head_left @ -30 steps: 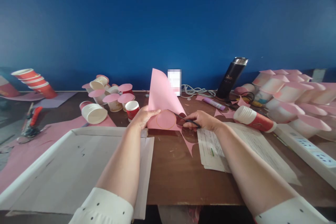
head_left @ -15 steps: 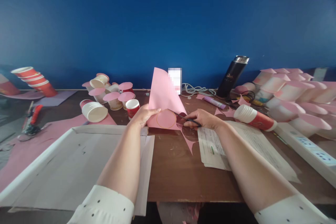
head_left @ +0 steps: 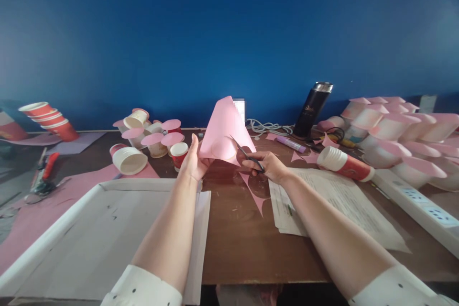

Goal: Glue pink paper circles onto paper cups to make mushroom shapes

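In the middle of the view, my left hand (head_left: 194, 162) holds the lower left edge of a curled pink paper sheet (head_left: 225, 124), its thumb pointing up and its other fingers partly behind the paper. A faint circle outline shows near the sheet's lower edge. My right hand (head_left: 267, 166) is closed on dark-handled scissors (head_left: 251, 157), whose blades point up and left at the sheet's right side. Below them, a pointed pink paper scrap (head_left: 256, 196) lies on the brown table (head_left: 236, 234).
Left are a white box lid (head_left: 100, 229), pink-topped cups (head_left: 154, 141) and stacked red cups (head_left: 53, 122). On the right are a black flask (head_left: 311, 110), printed papers (head_left: 333, 201), a fallen cup stack (head_left: 346, 163), a power strip (head_left: 419, 201) and several pink-topped cups (head_left: 394, 126).
The pink sheet has tilted and curled. My left thumb has lifted off its front. The scissors have moved slightly left with my right hand, and the view has shifted a little.
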A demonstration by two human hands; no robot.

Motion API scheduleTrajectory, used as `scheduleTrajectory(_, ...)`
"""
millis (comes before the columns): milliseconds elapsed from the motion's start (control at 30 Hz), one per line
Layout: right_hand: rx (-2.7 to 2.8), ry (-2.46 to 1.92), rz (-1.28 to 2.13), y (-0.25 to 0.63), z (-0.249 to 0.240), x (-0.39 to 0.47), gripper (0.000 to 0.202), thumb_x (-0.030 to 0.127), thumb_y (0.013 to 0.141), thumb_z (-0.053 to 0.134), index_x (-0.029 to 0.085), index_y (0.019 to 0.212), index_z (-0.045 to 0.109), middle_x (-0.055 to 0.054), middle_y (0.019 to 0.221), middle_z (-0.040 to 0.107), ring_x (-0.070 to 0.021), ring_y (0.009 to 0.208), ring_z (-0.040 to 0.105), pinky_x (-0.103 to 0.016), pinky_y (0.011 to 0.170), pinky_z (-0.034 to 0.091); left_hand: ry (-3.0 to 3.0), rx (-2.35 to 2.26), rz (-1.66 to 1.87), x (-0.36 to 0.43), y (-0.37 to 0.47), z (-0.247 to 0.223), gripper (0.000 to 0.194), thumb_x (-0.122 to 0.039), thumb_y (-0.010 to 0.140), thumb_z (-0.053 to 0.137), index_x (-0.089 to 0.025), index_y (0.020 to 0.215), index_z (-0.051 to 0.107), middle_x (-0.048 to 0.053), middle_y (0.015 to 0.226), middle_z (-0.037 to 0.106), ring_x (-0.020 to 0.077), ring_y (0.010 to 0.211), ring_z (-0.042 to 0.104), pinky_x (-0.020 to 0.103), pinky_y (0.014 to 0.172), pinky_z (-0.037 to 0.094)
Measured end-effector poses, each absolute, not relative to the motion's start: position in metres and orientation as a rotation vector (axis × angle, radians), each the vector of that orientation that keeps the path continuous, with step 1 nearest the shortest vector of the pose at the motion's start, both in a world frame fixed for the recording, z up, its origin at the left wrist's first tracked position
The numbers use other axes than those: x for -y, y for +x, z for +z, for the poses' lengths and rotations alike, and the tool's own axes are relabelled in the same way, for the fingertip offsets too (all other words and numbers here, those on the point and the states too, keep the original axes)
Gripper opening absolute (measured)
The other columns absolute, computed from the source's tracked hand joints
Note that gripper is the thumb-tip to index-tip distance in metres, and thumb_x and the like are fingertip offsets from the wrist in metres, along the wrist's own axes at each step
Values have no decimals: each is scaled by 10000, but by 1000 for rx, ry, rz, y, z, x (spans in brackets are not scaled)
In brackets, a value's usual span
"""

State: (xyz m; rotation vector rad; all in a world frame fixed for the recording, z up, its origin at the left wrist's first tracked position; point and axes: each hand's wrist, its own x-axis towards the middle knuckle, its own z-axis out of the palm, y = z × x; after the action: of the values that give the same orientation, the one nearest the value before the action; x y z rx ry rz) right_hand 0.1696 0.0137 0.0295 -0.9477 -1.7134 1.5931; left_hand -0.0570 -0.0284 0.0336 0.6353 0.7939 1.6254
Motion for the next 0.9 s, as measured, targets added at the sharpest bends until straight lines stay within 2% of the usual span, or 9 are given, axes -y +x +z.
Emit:
scheduleTrajectory(167, 1541, -950, 1514, 161, 25, -14, 521, 438, 651, 772, 110, 1050, 698, 17, 479, 542, -81, 433, 460, -224, 428, 343, 629, -680, 1760, 26, -41, 29, 578, -696, 721, 551, -198, 1008, 614, 65, 1058, 665, 173, 1083, 595, 258, 915, 496)
scheduleTrajectory(267, 1506, -932, 1507, 158, 25, -12, 527, 433, 638, 781, 105, 1042, 696, 20, 482, 543, -85, 440, 466, -228, 439, 363, 702, -677, 1728, 27, -26, 26, 464, -498, 696, 715, -219, 1049, 605, 43, 1091, 664, 166, 1094, 590, 271, 932, 482)
scheduleTrajectory(367, 1511, -900, 1546, 154, 25, -9, 541, 427, 613, 797, 96, 1030, 698, 18, 517, 556, -82, 453, 472, -241, 470, 397, 713, -752, 1683, 27, -14, 24, 423, -375, 691, 750, -180, 1040, 610, 64, 1080, 676, 173, 997, 630, 284, 859, 503)
scheduleTrajectory(533, 1528, -849, 1571, 148, 20, -6, 539, 417, 599, 805, 98, 1023, 705, 12, 576, 570, -75, 484, 481, -269, 537, 440, 614, -886, 1689, 25, -9, 18, 435, -363, 657, 777, -109, 980, 634, 80, 926, 708, 153, 741, 657, 265, 668, 508)
scheduleTrajectory(733, 1570, -875, 1517, 147, 17, -7, 543, 428, 617, 793, 109, 1047, 701, 18, 564, 555, -81, 494, 477, -270, 548, 426, 594, -982, 1704, 25, -7, 17, 426, -366, 623, 794, -93, 922, 663, 88, 842, 721, 178, 701, 665, 293, 660, 515)
scheduleTrajectory(900, 1545, -800, 1565, 147, 19, -4, 529, 439, 652, 771, 116, 1063, 687, 21, 594, 533, -78, 513, 452, -250, 522, 366, 628, -1003, 1664, 28, -3, 22, 395, -364, 617, 793, -101, 893, 687, 103, 844, 729, 218, 727, 680, 339, 695, 537)
